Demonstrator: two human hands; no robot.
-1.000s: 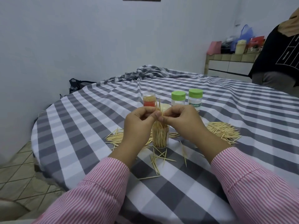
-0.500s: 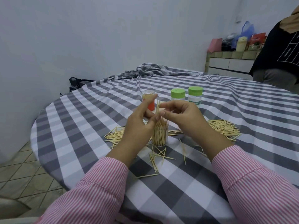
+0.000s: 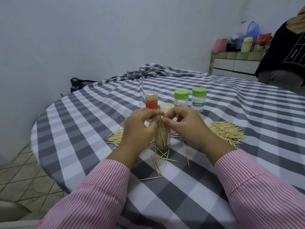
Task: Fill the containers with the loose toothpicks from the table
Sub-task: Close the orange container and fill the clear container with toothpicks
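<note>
A clear open container (image 3: 162, 138) packed with upright toothpicks stands on the checked tablecloth (image 3: 198, 187) in front of me. My left hand (image 3: 140, 128) and my right hand (image 3: 183, 123) meet just above it, fingertips pinching the tops of the toothpicks that stick out. Loose toothpicks lie in a pile at the right (image 3: 227, 131), in a pile behind my left hand (image 3: 115, 138) and scattered in front of the container (image 3: 162, 160).
Behind my hands stand a red-labelled container of toothpicks (image 3: 151, 100), a small cream lid (image 3: 166, 107) and two green-capped containers (image 3: 181, 100) (image 3: 199, 99). A person in black (image 3: 283, 52) is at the far right. The table edge curves at the left.
My hands have lowered onto the toothpick tops; the sticks that stood up above my fingers now sit lower in the container. My left fingers have curled in.
</note>
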